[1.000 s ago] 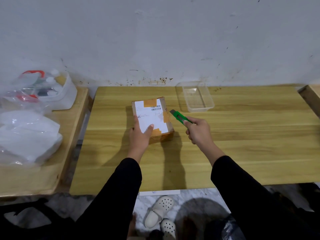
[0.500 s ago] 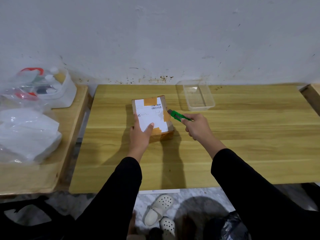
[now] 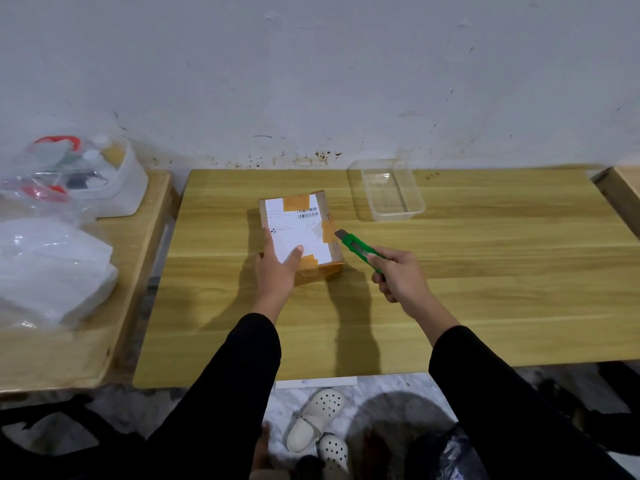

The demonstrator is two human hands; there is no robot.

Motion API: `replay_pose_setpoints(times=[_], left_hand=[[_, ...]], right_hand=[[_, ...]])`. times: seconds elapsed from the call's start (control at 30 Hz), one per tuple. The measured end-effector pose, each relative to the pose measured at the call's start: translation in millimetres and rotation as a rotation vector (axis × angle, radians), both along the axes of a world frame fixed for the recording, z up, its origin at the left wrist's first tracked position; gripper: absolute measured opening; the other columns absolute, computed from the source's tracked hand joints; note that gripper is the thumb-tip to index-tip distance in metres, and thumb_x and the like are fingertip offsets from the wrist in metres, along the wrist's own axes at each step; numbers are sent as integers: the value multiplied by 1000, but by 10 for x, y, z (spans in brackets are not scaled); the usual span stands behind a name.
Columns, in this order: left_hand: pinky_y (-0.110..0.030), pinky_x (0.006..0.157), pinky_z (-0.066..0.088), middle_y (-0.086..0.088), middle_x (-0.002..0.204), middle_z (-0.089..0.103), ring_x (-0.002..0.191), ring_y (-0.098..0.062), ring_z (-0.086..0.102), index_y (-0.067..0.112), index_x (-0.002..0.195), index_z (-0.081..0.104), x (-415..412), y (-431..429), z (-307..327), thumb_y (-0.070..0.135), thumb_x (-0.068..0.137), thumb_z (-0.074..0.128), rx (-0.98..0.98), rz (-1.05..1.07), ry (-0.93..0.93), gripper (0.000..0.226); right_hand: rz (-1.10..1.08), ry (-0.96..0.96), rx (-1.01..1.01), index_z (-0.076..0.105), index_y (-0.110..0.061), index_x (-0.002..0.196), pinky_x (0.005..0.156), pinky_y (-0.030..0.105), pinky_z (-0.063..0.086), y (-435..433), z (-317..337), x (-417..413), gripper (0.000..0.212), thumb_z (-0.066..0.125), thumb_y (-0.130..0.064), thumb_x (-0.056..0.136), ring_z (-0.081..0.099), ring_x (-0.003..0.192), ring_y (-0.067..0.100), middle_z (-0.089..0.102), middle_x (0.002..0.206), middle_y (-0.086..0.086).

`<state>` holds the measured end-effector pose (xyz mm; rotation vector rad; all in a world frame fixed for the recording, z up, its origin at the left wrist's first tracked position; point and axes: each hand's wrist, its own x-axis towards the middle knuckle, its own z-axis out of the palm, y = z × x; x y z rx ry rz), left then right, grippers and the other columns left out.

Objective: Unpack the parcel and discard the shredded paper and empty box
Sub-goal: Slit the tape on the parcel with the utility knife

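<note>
Pressing the taped parcel (image 3: 300, 232) at frame centre, left hand (image 3: 279, 271) is lying flat; right hand (image 3: 401, 277) is gripping green box cutter (image 3: 358, 249), tip at its right edge.

Wooden table (image 3: 485, 271); parcel (image 3: 322, 268); clear tub (image 3: 391, 195)

**One head cam, looking fwd and down**

Only one view: wide-angle cam on my head, tilted down over the wooden table (image 3: 485, 271) toward the far wall (image 3: 311, 64). Close enough that both my sleeves enter from the near edge, my left hand (image 3: 277, 275) and right hand (image 3: 401, 275) sit mid-frame. Frame takes in the whole tabletop, a side table (image 3: 114, 306) at left, another's corner far right, plus floor and my shoes (image 3: 318, 420) at the near edge. No 2nd view, so nothing is shared.
</note>
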<state>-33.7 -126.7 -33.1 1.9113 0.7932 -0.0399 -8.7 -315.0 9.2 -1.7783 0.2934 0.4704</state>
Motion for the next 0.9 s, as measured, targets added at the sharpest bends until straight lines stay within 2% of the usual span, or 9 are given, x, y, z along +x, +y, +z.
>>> replay_pose_setpoints(times=[0.13, 0.27, 0.57, 0.7, 0.9], left_hand=[[-50, 109, 26, -15, 154, 21, 142, -32, 15, 38, 148, 3, 7, -3, -22, 48, 90, 51, -9, 11, -12, 76], [-49, 110, 24, -16, 155, 17, 144, -33, 11, 36, 149, 1, -8, -16, -1, 48, 91, 51, 2, 9, -1, 77], [-52, 109, 29, -16, 151, 26, 140, -35, 19, 35, 149, 0, -22, -73, 10, 45, 92, 50, -6, 48, -24, 76], [-49, 106, 35, -15, 149, 31, 136, -35, 28, 36, 149, 1, -35, -62, 1, 49, 90, 50, -3, 33, -44, 77], [-50, 106, 34, -16, 148, 30, 136, -36, 28, 36, 149, 2, -57, -40, -24, 51, 90, 49, 17, 18, -37, 77]], right_hand=[[-44, 13, 62, 59, -21, 122, 33, 15, 21, -24, -26, -101, 30, 51, -16, 94, 29, 40, 11, 41, 56, 4], [-61, 10, 102, 60, -20, 121, 34, 14, 19, -40, -60, -201, 30, 50, -15, 94, 28, 40, 11, 40, 55, 4], [-41, 15, 100, 61, -19, 122, 33, 12, 19, -145, -87, -299, 30, 52, -15, 93, 28, 31, 5, 40, 54, 4], [-67, -45, 73, 61, -17, 122, 31, 14, 21, -188, -43, -272, 30, 53, -15, 93, 30, 31, 5, 42, 54, 4], [-84, -73, 47, 59, -20, 123, 32, 16, 22, -153, 28, -69, 31, 52, -17, 93, 31, 36, 7, 42, 55, 3]])
